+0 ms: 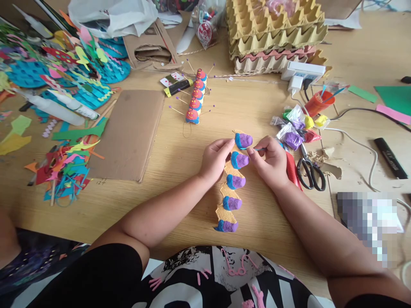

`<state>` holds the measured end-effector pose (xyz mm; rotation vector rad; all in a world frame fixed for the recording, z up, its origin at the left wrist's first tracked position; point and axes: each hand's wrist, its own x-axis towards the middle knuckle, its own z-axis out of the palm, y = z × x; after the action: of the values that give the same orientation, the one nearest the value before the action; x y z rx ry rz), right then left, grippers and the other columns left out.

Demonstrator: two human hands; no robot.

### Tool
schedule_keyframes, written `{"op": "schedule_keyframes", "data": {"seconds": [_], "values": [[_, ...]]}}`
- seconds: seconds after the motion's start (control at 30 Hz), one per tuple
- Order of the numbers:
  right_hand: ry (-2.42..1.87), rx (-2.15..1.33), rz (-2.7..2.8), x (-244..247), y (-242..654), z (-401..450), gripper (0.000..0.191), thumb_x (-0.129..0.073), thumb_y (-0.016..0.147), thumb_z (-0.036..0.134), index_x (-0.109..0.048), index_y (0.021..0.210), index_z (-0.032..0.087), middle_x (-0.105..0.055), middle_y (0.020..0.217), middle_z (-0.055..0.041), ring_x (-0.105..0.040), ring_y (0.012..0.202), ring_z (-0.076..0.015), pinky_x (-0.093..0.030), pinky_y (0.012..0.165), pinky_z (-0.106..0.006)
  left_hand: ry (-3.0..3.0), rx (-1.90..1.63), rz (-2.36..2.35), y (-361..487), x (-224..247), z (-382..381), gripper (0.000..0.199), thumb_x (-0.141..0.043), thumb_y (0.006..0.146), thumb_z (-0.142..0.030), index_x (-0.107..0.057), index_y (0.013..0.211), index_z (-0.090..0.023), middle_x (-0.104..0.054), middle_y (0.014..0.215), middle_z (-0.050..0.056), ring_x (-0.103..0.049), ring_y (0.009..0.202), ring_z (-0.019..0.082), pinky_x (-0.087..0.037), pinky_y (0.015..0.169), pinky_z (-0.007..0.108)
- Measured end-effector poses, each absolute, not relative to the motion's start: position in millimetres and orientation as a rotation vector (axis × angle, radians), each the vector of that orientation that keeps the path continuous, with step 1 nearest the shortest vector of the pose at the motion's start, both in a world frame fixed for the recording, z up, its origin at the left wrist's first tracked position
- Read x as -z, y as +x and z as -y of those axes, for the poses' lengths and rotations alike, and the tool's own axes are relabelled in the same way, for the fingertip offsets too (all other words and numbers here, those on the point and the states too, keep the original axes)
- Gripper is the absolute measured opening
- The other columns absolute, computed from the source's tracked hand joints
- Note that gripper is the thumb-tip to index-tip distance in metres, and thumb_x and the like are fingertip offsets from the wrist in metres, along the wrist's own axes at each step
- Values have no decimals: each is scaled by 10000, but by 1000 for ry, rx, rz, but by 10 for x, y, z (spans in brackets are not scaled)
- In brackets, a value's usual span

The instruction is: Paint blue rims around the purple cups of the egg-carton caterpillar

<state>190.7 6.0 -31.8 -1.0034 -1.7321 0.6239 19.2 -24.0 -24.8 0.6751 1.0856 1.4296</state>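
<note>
A strip of egg-carton cups [236, 182], covered with blue and purple clay, runs toward my body. My left hand [216, 160] pinches its upper end from the left, thumb near the top cup. On the other side, my right hand [270, 162] has its fingers closed on a thin blue tool whose tip is close to the top cups. Up and to the left stands a finished-looking strip [195, 97] with red and blue clay, drawn faces and purple-tipped sticks poking out.
Brown cardboard [128, 132] and paper scraps [66, 171] lie left. Scissors [311, 173], clay bags [293, 132] and an orange cup [319, 102] are right. Egg trays [276, 38] and a power strip [303, 72] stand behind. Another person's arm [8, 244] shows at far left.
</note>
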Motion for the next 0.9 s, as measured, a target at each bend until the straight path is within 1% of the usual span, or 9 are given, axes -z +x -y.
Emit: {"op": "schedule_keyframes", "data": {"seconds": [0.1, 0.23, 0.37, 0.5, 0.6, 0.73, 0.9], "values": [[-1026, -538, 1737, 307, 1914, -56, 368, -740, 977, 541, -585, 814, 250, -526, 742, 24, -495, 668, -155, -422, 660, -348, 700, -1452, -1111, 183, 280, 241, 368, -905, 796, -550, -799, 773, -198, -604, 639, -22, -515, 574, 104, -422, 557, 255], [-986, -450, 1770, 298, 1913, -76, 308, -765, 970, 448, -579, 819, 254, -554, 787, 0, -535, 738, -183, -451, 694, -368, 697, -1461, -1095, 178, 321, 236, 338, -895, 818, -528, -816, 802, -200, -590, 644, -24, -517, 580, 104, -419, 560, 252], [-982, -399, 1770, 295, 1916, -97, 300, -757, 971, 456, -583, 827, 258, -573, 876, -36, -579, 844, -221, -494, 742, -403, 700, -1448, -1108, 182, 316, 239, 325, -888, 833, -519, -829, 836, -199, -615, 663, -16, -544, 598, 112, -441, 581, 255], [-988, -346, 1813, 303, 1923, -102, 295, -773, 960, 483, -613, 849, 262, -590, 929, -57, -616, 909, -249, -537, 790, -445, 712, -1438, -1103, 187, 306, 243, 329, -894, 826, -519, -833, 836, -196, -634, 673, -12, -559, 605, 116, -456, 592, 257], [-986, -333, 1834, 319, 1924, -106, 284, -787, 954, 479, -630, 857, 263, -596, 936, -63, -627, 913, -258, -551, 794, -458, 738, -1428, -1092, 183, 332, 246, 337, -883, 834, -533, -853, 885, -202, -682, 715, 3, -603, 644, 134, -499, 640, 268], [-973, -339, 1827, 334, 1918, -115, 278, -817, 941, 449, -636, 855, 257, -589, 922, -58, -623, 887, -247, -541, 771, -441, 796, -1424, -1103, 168, 349, 256, 331, -860, 858, -533, -856, 877, -203, -686, 693, 3, -602, 636, 134, -498, 632, 262], [-1038, -383, 1790, 322, 1905, -114, 348, -833, 914, 527, -633, 831, 255, -589, 871, -37, -593, 826, -228, -522, 729, -416, 841, -1403, -1150, 156, 308, 255, 309, -839, 869, -509, -845, 836, -202, -699, 686, 3, -609, 636, 136, -493, 615, 255]]}}
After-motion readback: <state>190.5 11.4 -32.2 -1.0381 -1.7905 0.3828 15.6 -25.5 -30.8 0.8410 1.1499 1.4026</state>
